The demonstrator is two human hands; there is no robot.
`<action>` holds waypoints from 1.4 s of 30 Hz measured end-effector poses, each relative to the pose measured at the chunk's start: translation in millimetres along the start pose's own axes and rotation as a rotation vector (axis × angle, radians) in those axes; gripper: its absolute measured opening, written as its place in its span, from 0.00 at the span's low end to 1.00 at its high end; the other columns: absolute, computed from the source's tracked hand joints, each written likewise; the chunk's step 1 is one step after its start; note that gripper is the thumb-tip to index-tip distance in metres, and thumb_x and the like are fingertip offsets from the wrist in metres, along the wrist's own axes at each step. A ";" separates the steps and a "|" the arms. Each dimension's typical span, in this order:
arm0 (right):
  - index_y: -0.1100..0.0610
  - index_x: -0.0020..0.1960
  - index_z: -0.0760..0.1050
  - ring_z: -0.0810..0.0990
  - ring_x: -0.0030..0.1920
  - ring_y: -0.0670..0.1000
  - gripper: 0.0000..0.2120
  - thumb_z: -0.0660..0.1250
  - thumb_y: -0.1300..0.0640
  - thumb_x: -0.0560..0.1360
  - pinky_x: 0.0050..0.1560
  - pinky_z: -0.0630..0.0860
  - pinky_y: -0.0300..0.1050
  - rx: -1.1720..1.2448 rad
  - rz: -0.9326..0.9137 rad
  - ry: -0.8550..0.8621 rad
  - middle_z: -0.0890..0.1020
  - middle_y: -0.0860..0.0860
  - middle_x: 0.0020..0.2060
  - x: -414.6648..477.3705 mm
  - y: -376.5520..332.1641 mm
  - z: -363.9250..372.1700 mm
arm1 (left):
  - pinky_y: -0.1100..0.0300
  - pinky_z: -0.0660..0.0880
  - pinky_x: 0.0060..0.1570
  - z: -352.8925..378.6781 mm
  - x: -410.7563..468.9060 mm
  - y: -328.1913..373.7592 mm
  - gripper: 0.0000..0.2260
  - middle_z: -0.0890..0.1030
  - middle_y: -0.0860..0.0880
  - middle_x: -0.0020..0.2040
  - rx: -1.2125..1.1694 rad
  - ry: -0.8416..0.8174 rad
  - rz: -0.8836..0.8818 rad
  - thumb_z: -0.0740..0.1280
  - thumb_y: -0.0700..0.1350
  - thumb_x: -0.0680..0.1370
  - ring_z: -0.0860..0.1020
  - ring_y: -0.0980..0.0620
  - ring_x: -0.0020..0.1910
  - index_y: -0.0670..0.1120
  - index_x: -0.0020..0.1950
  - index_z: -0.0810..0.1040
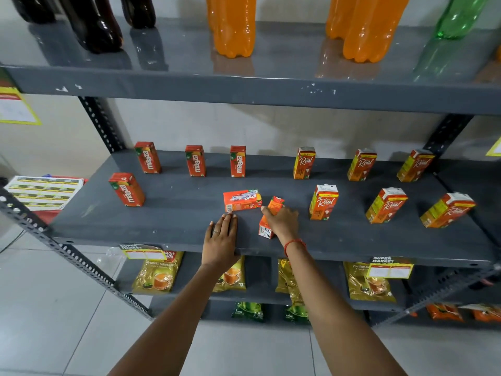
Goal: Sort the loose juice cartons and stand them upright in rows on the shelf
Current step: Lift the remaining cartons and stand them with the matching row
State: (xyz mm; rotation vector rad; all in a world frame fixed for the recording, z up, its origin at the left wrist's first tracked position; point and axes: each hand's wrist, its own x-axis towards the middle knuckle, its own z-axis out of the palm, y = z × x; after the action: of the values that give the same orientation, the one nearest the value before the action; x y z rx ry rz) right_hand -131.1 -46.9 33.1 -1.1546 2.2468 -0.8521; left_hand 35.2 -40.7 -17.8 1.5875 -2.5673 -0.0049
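1. At the far left of the frame, a sheet of yellow price labels lies on a red surface beside the grey shelf.
2. Left of centre, four red Maaza cartons stand upright: a front Maaza carton alone near the shelf's left end, and behind it a back row of three Maaza cartons.
3. Below centre, the left hand lies flat on the shelf's front edge, fingers stretched out and together, gripping nothing; the fingertips sit just in front of a fallen carton, which lies on its side. Whether they touch it I cannot tell.
4. Just right of that, the right hand closes its fingers over a tilted orange carton lying loose on the shelf, its white end toward the front edge. A red thread band circles that wrist.
5. In the right half of the frame, six Real cartons stand upright in two rows: a back row of Real cartons and a front row of Real cartons.
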 end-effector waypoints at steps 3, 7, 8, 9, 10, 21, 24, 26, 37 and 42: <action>0.66 0.51 0.76 0.70 0.60 0.60 0.26 0.62 0.42 0.73 0.53 0.70 0.50 -0.020 0.042 -0.023 0.79 0.63 0.53 4.2 -2.2 4.4 | 0.44 0.53 0.71 1.1 0.5 0.6 0.41 0.58 0.41 0.75 -0.013 -0.003 0.011 0.72 0.50 0.69 0.57 0.42 0.73 0.40 0.74 0.53; 0.66 0.51 0.76 0.73 0.57 0.62 0.26 0.57 0.43 0.74 0.50 0.70 0.48 -0.039 0.021 0.004 0.78 0.64 0.53 -0.4 -15.2 4.6 | 0.44 0.53 0.71 2.0 0.5 -1.2 0.41 0.58 0.41 0.75 -0.007 -0.005 0.012 0.72 0.51 0.69 0.56 0.42 0.73 0.40 0.74 0.53; 0.66 0.50 0.76 0.75 0.55 0.62 0.24 0.56 0.45 0.74 0.49 0.70 0.47 0.045 -0.005 0.006 0.79 0.63 0.53 -3.9 -16.5 1.1 | 0.45 0.51 0.71 2.6 0.8 -1.1 0.41 0.56 0.41 0.75 -0.006 -0.007 0.017 0.71 0.51 0.70 0.55 0.42 0.73 0.41 0.74 0.51; 0.65 0.52 0.74 0.77 0.54 0.60 0.22 0.57 0.46 0.76 0.46 0.71 0.45 0.190 -0.009 -0.001 0.79 0.61 0.53 -9.1 -18.2 -3.4 | 0.45 0.50 0.71 2.6 1.1 -1.4 0.41 0.55 0.41 0.76 -0.008 -0.001 0.020 0.70 0.52 0.71 0.53 0.43 0.74 0.41 0.74 0.50; 0.62 0.56 0.71 0.77 0.53 0.58 0.20 0.57 0.47 0.77 0.44 0.73 0.43 0.353 0.015 -0.046 0.78 0.58 0.54 -15.6 -20.3 -9.1 | 0.46 0.49 0.72 2.2 1.9 -1.1 0.41 0.54 0.42 0.76 -0.011 0.009 0.020 0.69 0.52 0.71 0.52 0.43 0.74 0.41 0.74 0.49; 0.47 0.56 0.70 0.81 0.52 0.50 0.13 0.55 0.43 0.76 0.58 0.76 0.53 1.251 -0.046 -0.527 0.81 0.51 0.51 -110.9 -72.0 -99.5 | 0.46 0.47 0.72 4.0 2.1 -1.5 0.41 0.53 0.43 0.76 -0.008 0.009 0.020 0.69 0.54 0.72 0.50 0.44 0.74 0.42 0.75 0.47; 0.47 0.58 0.70 0.83 0.49 0.49 0.17 0.54 0.42 0.75 0.50 0.79 0.48 1.263 -0.114 -0.571 0.82 0.50 0.50 -129.7 -85.2 -122.1 | 0.46 0.48 0.72 4.0 1.6 -1.8 0.42 0.56 0.43 0.75 -0.007 0.018 0.020 0.70 0.54 0.70 0.53 0.43 0.74 0.43 0.74 0.49; 0.48 0.62 0.68 0.80 0.55 0.52 0.24 0.56 0.40 0.70 0.53 0.78 0.50 1.270 -0.133 -0.571 0.80 0.51 0.55 -139.6 -92.4 -133.1 | 0.46 0.49 0.72 3.9 1.5 -2.3 0.42 0.57 0.43 0.75 0.002 0.025 0.024 0.71 0.54 0.70 0.54 0.43 0.74 0.43 0.74 0.50; 0.48 0.60 0.69 0.80 0.56 0.53 0.23 0.59 0.40 0.67 0.54 0.78 0.50 1.244 -0.171 -0.618 0.80 0.51 0.54 -146.9 -111.7 -117.4 | 0.45 0.68 0.63 -0.3 -13.1 -49.7 0.42 0.73 0.39 0.65 -0.014 0.039 0.077 0.78 0.52 0.60 0.73 0.39 0.62 0.38 0.68 0.66; 0.50 0.60 0.71 0.78 0.57 0.54 0.17 0.63 0.46 0.73 0.56 0.77 0.51 1.127 -0.055 -0.547 0.79 0.54 0.57 -106.7 -127.6 -42.5 | 0.41 0.67 0.62 -10.8 -25.7 -111.9 0.45 0.72 0.39 0.67 -0.009 0.052 -0.010 0.79 0.52 0.59 0.71 0.39 0.64 0.37 0.69 0.65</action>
State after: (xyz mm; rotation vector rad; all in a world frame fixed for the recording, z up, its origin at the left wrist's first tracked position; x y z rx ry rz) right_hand -32.3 -2.3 166.2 -0.7313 0.9872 -1.3407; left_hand 147.4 -67.4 -17.2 1.5764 -2.5167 0.0230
